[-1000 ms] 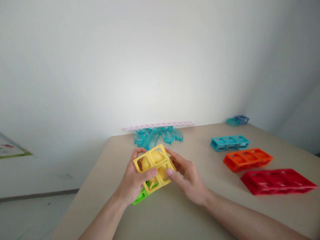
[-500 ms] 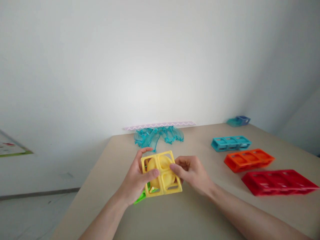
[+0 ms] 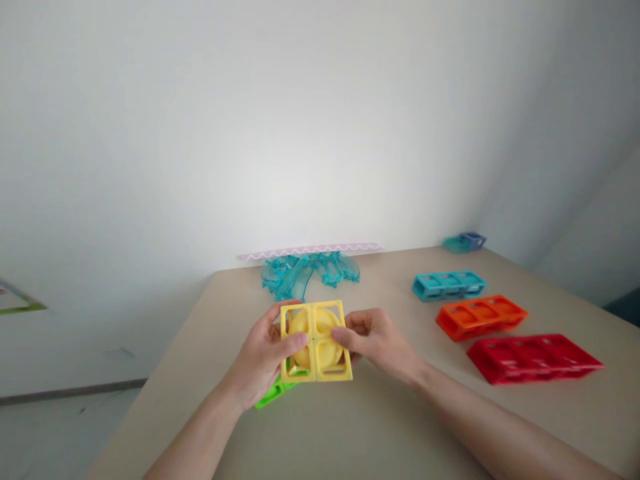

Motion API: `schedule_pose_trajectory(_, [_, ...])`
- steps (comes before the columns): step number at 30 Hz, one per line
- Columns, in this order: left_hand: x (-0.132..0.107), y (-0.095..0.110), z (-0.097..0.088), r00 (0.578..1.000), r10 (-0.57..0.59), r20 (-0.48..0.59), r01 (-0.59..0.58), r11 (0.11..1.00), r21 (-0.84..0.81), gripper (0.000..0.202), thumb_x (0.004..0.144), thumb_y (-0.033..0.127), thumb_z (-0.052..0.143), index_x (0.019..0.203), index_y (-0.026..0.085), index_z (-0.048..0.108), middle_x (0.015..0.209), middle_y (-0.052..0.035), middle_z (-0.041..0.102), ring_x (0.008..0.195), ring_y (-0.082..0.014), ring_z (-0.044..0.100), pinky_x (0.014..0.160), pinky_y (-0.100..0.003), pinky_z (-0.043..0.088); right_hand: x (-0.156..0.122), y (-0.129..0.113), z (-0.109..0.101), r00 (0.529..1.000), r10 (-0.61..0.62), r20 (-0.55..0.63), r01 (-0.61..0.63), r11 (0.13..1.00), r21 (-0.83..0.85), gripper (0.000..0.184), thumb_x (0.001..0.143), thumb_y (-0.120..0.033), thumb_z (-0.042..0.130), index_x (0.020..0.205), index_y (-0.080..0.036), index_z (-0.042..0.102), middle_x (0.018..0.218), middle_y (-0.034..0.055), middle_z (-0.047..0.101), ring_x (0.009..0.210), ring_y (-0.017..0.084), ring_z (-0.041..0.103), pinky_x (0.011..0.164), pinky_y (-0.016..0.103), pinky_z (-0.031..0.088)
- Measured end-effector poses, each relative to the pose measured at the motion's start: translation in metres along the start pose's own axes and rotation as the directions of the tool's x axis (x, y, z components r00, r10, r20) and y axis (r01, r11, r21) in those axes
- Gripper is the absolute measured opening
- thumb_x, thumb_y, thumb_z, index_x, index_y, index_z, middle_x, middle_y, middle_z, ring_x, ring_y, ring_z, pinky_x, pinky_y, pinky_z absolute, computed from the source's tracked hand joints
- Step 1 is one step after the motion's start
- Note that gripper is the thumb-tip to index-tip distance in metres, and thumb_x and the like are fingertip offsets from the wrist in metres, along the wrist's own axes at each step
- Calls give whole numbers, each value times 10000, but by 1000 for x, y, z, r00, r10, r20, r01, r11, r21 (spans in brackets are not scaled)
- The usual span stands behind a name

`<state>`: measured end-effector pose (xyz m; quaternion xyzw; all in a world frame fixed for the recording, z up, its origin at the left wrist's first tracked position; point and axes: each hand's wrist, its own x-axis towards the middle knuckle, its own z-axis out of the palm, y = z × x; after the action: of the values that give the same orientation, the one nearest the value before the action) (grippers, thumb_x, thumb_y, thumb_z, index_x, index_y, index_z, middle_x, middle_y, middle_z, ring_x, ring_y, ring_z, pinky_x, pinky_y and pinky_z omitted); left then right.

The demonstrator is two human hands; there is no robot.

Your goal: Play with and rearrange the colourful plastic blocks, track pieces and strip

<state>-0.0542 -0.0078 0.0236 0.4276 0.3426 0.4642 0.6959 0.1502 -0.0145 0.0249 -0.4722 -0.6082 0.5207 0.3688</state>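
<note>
Head view: left hand [image 3: 260, 363] & right hand [image 3: 377, 343] pinch the yellow block [image 3: 315, 341] by opposite edges, thumbs on front, just above the table [image 3: 350, 427] w/ green piece [image 3: 270, 395] under; prob. light, stiff, smooth plastic, best gripped by frame bars.

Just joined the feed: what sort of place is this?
Likely a plain room for toy building: a beige table against a bare white wall, with a red block and an orange block.
</note>
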Motion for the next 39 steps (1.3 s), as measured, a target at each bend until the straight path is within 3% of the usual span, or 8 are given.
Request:
schedule_pose_trajectory(8, [1, 3, -3, 997, 19, 75, -17, 999, -28, 371, 880, 369, 604, 1178, 158, 543, 1116, -159, 673, 1060, -291, 650, 944, -430, 487, 3, -61, -98, 982, -142, -128, 78, 909, -409, 394, 822, -531, 594, 857, -155, 707, 766, 52, 709, 674, 182, 641, 581, 259, 475])
schedule_pose_trajectory(15, [0, 5, -3, 996, 1, 89, -2, 1000, 6, 296, 888, 314, 586, 1131, 146, 570, 1053, -147, 676, 1027, -283, 648, 936, -434, 482, 64, -61, -226, 950, -212, -229, -170, 263, -950, 248, 770, -207, 660, 972, -75, 714, 993, 136, 711, 918, 209, 656, 783, 263, 436])
schedule_pose_trajectory(25, [2, 2, -7, 991, -30, 133, 40, 996, -75, 289, 883, 300, 583, 1119, 135, 611, 1059, -154, 671, 1029, -285, 632, 952, -439, 474, 83, -8, -256, 928, -169, -332, -300, 186, -936, 282, 927, -317, 584, 1150, -146, 595, 1170, 91, 609, 1005, 205, 618, 857, 403, 529])
schedule_pose_trajectory(29, [6, 14, -22, 997, 10, 78, 21, 926, -376, 290, 801, 290, 616, 1026, 110, 655, 987, -151, 675, 908, -250, 653, 836, -388, 531, 86, -20, -226, 890, -296, -347, -299, 196, -934, 258, 914, -212, 581, 1153, -113, 591, 1225, 138, 574, 1089, 237, 572, 928, 432, 469])
schedule_pose_trajectory(32, [18, 20, -47, 959, 162, -233, -254, 856, -450, 177, 697, 234, 627, 847, 146, 661, 767, -47, 646, 640, -132, 594, 586, -239, 494, 73, -23, -159, 876, -388, -288, -208, 235, -949, 263, 897, -83, 496, 1136, -80, 606, 1188, 190, 592, 1105, 239, 557, 950, 369, 413])
schedule_pose_trajectory(34, [28, 16, -63, 861, 175, -477, -332, 905, -266, 99, 640, 244, 635, 697, 165, 617, 640, -8, 600, 573, -128, 561, 526, -226, 444, 55, -15, -99, 897, -414, -158, -3, 351, -936, 257, 911, -184, 496, 1136, -140, 613, 1066, 120, 658, 975, 207, 614, 876, 322, 443])
schedule_pose_trajectory(36, [38, 6, -71, 759, 170, -628, -138, 985, 101, 116, 600, 246, 661, 668, 157, 632, 600, -1, 609, 503, -115, 514, 486, -218, 388, 36, 1, -41, 926, -377, -33, 180, 518, -836, 381, 882, -344, 567, 1209, -147, 574, 1052, 113, 664, 885, 210, 629, 793, 319, 472])
schedule_pose_trajectory(39, [45, -11, -65, 868, 188, -459, -52, 955, 293, 228, 576, 256, 726, 771, 137, 713, 755, -56, 707, 661, -179, 615, 615, -263, 451, 24, 28, 17, 930, -368, 16, 271, 654, -706, 439, 860, -348, 594, 1252, -157, 542, 1092, 120, 645, 884, 210, 615, 767, 315, 473])
